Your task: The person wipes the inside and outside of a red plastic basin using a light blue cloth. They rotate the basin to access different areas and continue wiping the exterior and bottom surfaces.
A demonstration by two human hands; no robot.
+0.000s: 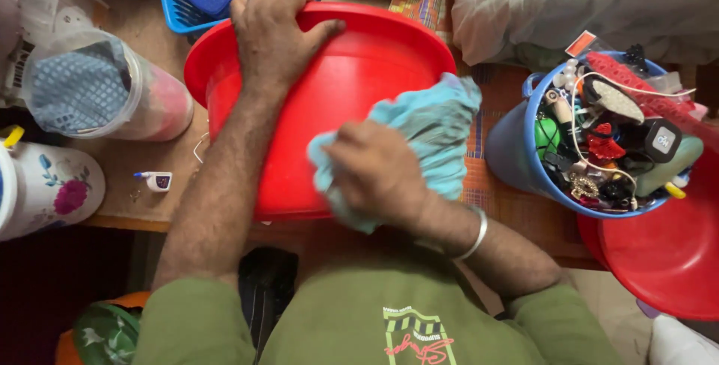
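Red tub is sitting centre frame on the wooden table, tipped toward the person, its outer wall facing the camera. Left hand is gripping the tub's far rim at 12 o'clock, fingers curling over the edge, thumb spreading along the rim. Right hand is pressing a light blue cloth against the tub wall at 5 o'clock, fingers clenching around the bunched fabric; a metal bangle is sitting on that wrist. At 9 o'clock a clear jar with blue fabric inside is lying on its side, with a floral white container below it and a small white-and-blue tube just beside the tub. At 11 o'clock a blue basket is touching the tub rim. At 3 o'clock a blue bucket is holding mixed trinkets, a red lid overlapping it at 4 o'clock.
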